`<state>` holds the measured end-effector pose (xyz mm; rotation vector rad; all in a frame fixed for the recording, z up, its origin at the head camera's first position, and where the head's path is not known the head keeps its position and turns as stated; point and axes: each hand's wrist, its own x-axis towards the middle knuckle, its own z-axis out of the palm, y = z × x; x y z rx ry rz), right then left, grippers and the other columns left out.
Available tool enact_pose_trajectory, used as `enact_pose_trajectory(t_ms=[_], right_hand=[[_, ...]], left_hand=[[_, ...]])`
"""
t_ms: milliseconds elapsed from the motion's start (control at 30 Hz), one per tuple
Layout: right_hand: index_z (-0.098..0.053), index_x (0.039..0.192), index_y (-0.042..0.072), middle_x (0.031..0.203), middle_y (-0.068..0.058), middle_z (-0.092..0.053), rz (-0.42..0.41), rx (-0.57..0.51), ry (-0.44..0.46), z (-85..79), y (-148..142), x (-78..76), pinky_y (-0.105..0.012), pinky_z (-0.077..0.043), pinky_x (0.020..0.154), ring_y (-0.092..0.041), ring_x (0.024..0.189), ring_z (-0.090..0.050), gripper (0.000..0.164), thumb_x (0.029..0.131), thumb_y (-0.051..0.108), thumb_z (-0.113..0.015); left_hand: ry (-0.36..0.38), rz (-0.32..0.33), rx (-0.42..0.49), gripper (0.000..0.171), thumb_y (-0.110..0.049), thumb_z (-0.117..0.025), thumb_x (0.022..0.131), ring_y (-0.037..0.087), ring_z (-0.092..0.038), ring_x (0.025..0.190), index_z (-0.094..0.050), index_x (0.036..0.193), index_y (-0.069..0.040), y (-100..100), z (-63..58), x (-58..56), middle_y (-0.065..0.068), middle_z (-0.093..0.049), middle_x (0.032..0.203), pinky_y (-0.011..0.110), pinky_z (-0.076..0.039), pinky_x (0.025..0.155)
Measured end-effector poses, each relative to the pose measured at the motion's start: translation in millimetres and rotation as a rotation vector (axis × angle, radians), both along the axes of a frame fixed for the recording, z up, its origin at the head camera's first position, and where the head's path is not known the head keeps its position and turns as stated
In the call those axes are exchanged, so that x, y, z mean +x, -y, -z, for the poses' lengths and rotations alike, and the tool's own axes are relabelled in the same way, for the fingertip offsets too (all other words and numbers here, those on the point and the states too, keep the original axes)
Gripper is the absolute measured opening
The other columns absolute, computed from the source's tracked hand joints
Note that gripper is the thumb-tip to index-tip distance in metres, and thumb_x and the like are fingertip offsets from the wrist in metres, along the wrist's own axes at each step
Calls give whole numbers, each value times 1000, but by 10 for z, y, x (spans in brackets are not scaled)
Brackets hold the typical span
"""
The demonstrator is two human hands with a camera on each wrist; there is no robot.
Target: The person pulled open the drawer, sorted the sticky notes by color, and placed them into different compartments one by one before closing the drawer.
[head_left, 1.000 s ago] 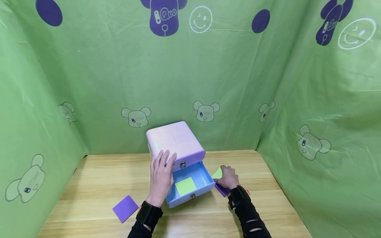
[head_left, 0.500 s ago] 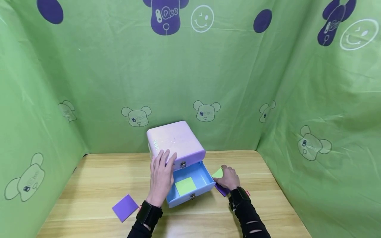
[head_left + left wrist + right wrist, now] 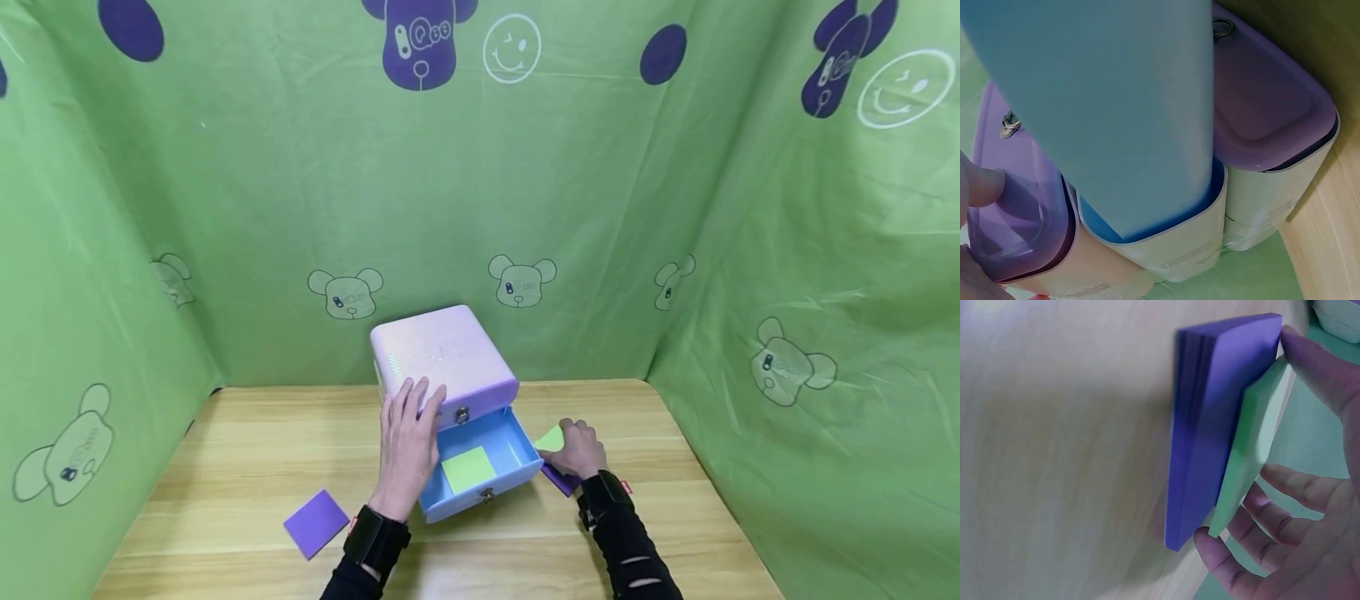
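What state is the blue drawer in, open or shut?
Open: the blue drawer juts out from the light purple cabinet, its inside showing, with a green square lying in it.

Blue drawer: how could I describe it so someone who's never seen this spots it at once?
On the wooden table stands a small pink-topped cabinet. Between its purple top drawer and purple bottom drawer, the blue drawer juts out, a light-green square inside it. Unlike those two, it is blue and pulled well out.
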<state>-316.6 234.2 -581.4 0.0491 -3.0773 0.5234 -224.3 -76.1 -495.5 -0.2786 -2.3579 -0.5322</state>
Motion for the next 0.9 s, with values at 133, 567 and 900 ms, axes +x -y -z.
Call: enact_pose_trajectory(t_ms=[133,567,900], right_hand=[[-59,128,-3,108,-26,-63,-8,-9,-14,43,-29,-17,-56,-56,77,-39,97,-61,74,80,48,-81],[-60,124,-9,110,-31,-65,31,-86,-22,32,-58,-51,-61,-52,90,-46,103,-63,70,80,40,-84],[-59,127,-12,124,-37,-64,75,-181,16,58,-65,-32,-59,-54,97,-51,112,-64,74,78,36,-87]], left_hand=[[-2,-2,-1,49,-6,-70,91,40,-46,141,-58,138,-16,2,-5,4,18,-54,148,69,-34,118],[14,-1,-7,50,-6,-69,91,39,-45,142,-58,138,-16,-5,-12,1,18,-53,149,68,-32,119],[52,-10,-5,52,-5,-71,91,39,-44,143,-57,139,-17,-13,-11,19,17,-52,151,67,-30,121]])
